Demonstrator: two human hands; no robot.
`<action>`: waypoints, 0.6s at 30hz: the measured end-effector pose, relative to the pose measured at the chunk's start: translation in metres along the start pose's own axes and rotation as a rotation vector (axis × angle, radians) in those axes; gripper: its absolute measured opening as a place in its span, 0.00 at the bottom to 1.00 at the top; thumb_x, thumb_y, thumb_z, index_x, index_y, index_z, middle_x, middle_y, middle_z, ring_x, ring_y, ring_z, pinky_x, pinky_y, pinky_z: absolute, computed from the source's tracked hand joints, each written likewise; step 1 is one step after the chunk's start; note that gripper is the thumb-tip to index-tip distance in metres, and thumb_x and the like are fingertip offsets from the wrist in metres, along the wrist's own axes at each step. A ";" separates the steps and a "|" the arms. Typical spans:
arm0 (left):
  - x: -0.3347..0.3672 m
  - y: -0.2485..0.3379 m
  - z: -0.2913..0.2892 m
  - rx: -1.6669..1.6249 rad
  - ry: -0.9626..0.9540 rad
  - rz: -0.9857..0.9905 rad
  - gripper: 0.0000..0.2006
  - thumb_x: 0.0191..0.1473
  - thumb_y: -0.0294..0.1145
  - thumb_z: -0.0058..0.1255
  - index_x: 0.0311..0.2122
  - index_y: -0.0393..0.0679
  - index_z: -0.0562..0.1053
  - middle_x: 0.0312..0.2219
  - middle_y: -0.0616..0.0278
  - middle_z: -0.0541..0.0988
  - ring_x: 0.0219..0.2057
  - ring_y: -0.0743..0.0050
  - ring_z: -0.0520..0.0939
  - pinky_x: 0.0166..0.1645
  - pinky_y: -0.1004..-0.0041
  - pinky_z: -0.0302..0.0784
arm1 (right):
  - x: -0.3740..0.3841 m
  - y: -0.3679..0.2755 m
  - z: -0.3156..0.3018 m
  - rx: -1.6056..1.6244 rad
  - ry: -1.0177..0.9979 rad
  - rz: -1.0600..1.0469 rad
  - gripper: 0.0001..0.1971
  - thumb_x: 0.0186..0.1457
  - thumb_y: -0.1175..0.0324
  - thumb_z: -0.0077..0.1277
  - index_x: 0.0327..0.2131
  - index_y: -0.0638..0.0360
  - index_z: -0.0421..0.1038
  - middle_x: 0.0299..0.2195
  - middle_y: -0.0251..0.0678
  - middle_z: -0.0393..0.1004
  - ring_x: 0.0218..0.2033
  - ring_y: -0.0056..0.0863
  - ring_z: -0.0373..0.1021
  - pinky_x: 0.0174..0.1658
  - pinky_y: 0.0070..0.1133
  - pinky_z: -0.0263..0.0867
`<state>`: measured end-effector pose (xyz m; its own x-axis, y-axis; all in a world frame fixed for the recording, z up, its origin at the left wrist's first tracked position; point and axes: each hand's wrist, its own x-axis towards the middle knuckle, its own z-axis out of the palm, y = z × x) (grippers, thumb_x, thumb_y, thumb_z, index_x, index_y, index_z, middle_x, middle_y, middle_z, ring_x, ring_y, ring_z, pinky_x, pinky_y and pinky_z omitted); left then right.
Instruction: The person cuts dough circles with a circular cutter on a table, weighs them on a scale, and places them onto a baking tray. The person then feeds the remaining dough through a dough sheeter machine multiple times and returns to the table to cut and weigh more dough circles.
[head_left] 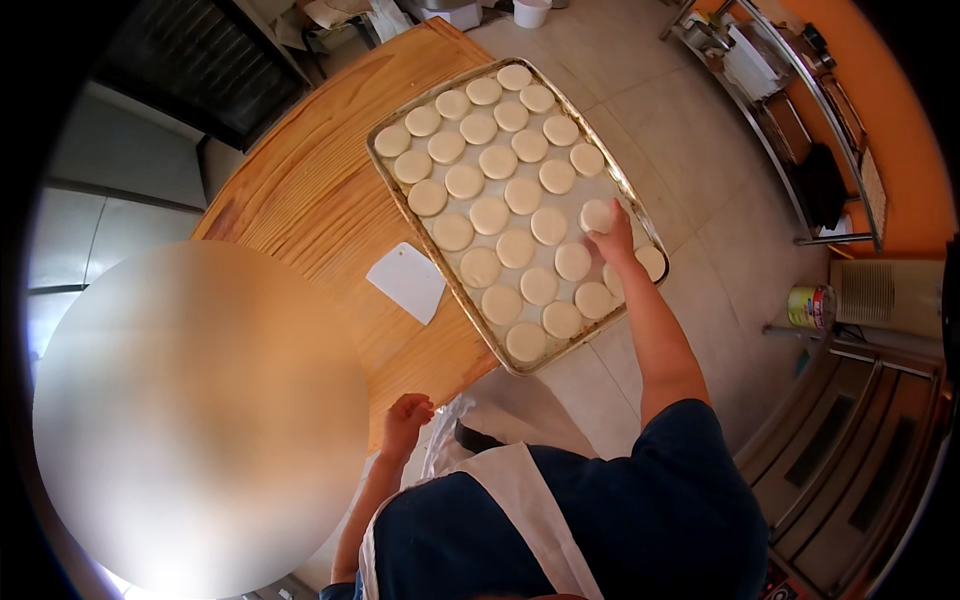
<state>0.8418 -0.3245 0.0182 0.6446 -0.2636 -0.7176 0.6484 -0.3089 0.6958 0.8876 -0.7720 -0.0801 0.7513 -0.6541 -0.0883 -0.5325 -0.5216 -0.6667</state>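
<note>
Several pale, round dough discs (497, 162) lie in rows on a large metal baking tray (462, 302). At the tray's right side, my right hand (614, 239) has its fingers around the edge of one dough disc (596, 216). My forearm passes over the tray's right rim and partly covers another disc there. Close to my body at the table's near edge, my left hand (408, 415) is held with its fingers curled; whether anything small is in them is hidden. A white dough scraper (407, 283) lies flat on the wood, left of the tray.
The tray rests on a wooden table (300, 190), its right part reaching past the table edge over the tiled floor (690, 170). Metal shelving (790, 130) stands along the orange wall at right, with a can (810, 307) below. A blurred round patch hides the lower left.
</note>
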 end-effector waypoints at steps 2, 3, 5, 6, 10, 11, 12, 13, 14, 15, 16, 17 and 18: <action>-0.002 -0.007 -0.002 0.032 0.028 -0.008 0.08 0.46 0.27 0.44 0.32 0.36 0.67 0.22 0.63 0.72 0.23 0.80 0.71 0.28 0.82 0.67 | -0.006 -0.016 0.002 -0.212 0.017 -0.109 0.37 0.31 0.69 0.55 0.48 0.62 0.50 0.44 0.48 0.55 0.44 0.42 0.56 0.48 0.28 0.54; -0.002 -0.011 -0.003 0.065 0.042 -0.013 0.08 0.46 0.27 0.44 0.32 0.36 0.67 0.22 0.63 0.72 0.22 0.81 0.71 0.28 0.82 0.67 | -0.004 -0.025 -0.002 -0.209 0.011 -0.115 0.37 0.31 0.69 0.55 0.48 0.62 0.50 0.44 0.48 0.55 0.44 0.42 0.56 0.48 0.28 0.54; -0.001 -0.020 -0.007 0.079 0.029 -0.033 0.08 0.46 0.27 0.43 0.32 0.36 0.67 0.23 0.62 0.72 0.23 0.80 0.72 0.28 0.81 0.68 | -0.002 -0.038 -0.009 -0.259 -0.070 -0.023 0.34 0.29 0.66 0.57 0.44 0.63 0.55 0.40 0.47 0.59 0.42 0.42 0.57 0.45 0.29 0.56; 0.000 -0.024 -0.009 0.096 0.014 -0.053 0.08 0.46 0.27 0.43 0.33 0.37 0.67 0.25 0.61 0.73 0.24 0.79 0.73 0.29 0.81 0.69 | -0.001 -0.039 -0.007 -0.260 -0.073 -0.028 0.34 0.29 0.66 0.57 0.44 0.63 0.55 0.40 0.47 0.59 0.42 0.42 0.57 0.45 0.29 0.56; -0.006 -0.033 -0.010 0.041 0.059 -0.071 0.08 0.46 0.27 0.43 0.33 0.37 0.67 0.24 0.61 0.72 0.23 0.79 0.73 0.29 0.81 0.69 | 0.000 -0.045 -0.001 -0.160 -0.044 -0.074 0.29 0.29 0.66 0.56 0.40 0.62 0.58 0.36 0.46 0.61 0.40 0.42 0.58 0.43 0.30 0.56; -0.007 -0.037 -0.012 0.048 0.056 -0.069 0.07 0.46 0.27 0.43 0.33 0.38 0.67 0.24 0.62 0.72 0.23 0.79 0.73 0.28 0.81 0.69 | 0.000 -0.048 0.001 -0.166 -0.055 -0.060 0.29 0.29 0.66 0.56 0.40 0.61 0.58 0.36 0.45 0.61 0.40 0.42 0.58 0.43 0.30 0.56; -0.008 -0.040 -0.013 0.056 0.052 -0.066 0.07 0.46 0.27 0.43 0.33 0.38 0.67 0.24 0.62 0.72 0.23 0.79 0.73 0.28 0.81 0.69 | 0.000 -0.047 0.003 -0.167 -0.061 -0.068 0.29 0.29 0.66 0.56 0.40 0.61 0.58 0.36 0.45 0.61 0.40 0.42 0.58 0.43 0.30 0.56; -0.009 -0.042 -0.013 0.047 0.057 -0.065 0.07 0.46 0.27 0.43 0.33 0.38 0.67 0.24 0.62 0.72 0.23 0.79 0.73 0.28 0.81 0.69 | 0.001 -0.042 0.003 -0.157 -0.050 -0.095 0.30 0.30 0.65 0.56 0.41 0.62 0.57 0.38 0.46 0.61 0.41 0.42 0.57 0.44 0.30 0.55; -0.009 -0.043 -0.012 0.029 0.074 -0.071 0.07 0.46 0.26 0.43 0.33 0.38 0.67 0.24 0.62 0.72 0.23 0.79 0.73 0.28 0.81 0.69 | 0.001 -0.037 0.004 -0.149 -0.039 -0.122 0.31 0.31 0.65 0.56 0.42 0.63 0.56 0.39 0.46 0.60 0.42 0.42 0.56 0.45 0.30 0.54; -0.010 -0.045 -0.011 0.010 0.090 -0.077 0.07 0.45 0.26 0.43 0.33 0.38 0.67 0.24 0.62 0.72 0.23 0.79 0.73 0.28 0.81 0.69 | 0.002 -0.032 0.005 -0.154 -0.041 -0.129 0.31 0.31 0.65 0.56 0.42 0.63 0.56 0.39 0.46 0.60 0.42 0.42 0.56 0.45 0.30 0.54; -0.010 -0.047 -0.012 0.003 0.089 -0.076 0.07 0.45 0.26 0.43 0.33 0.38 0.67 0.24 0.62 0.72 0.23 0.79 0.73 0.28 0.81 0.69 | 0.001 -0.030 0.005 -0.189 -0.043 -0.104 0.31 0.32 0.66 0.55 0.43 0.64 0.55 0.41 0.47 0.58 0.43 0.42 0.55 0.47 0.30 0.53; -0.011 -0.051 -0.015 -0.039 0.110 -0.094 0.07 0.46 0.27 0.43 0.32 0.38 0.67 0.23 0.62 0.72 0.23 0.79 0.72 0.28 0.81 0.69 | 0.002 -0.028 0.006 -0.224 -0.043 -0.078 0.32 0.34 0.67 0.54 0.45 0.65 0.54 0.43 0.47 0.57 0.45 0.42 0.53 0.48 0.30 0.51; -0.012 -0.056 -0.018 -0.080 0.130 -0.113 0.07 0.46 0.28 0.44 0.31 0.37 0.67 0.22 0.63 0.72 0.22 0.79 0.72 0.28 0.82 0.69 | 0.003 -0.027 0.008 -0.230 -0.042 -0.082 0.32 0.34 0.67 0.54 0.45 0.65 0.54 0.43 0.47 0.57 0.45 0.42 0.53 0.48 0.30 0.51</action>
<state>0.8054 -0.2882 -0.0118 0.6094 -0.1095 -0.7853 0.7465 -0.2546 0.6148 0.9068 -0.7556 -0.0681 0.8082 -0.5841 -0.0747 -0.5407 -0.6860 -0.4868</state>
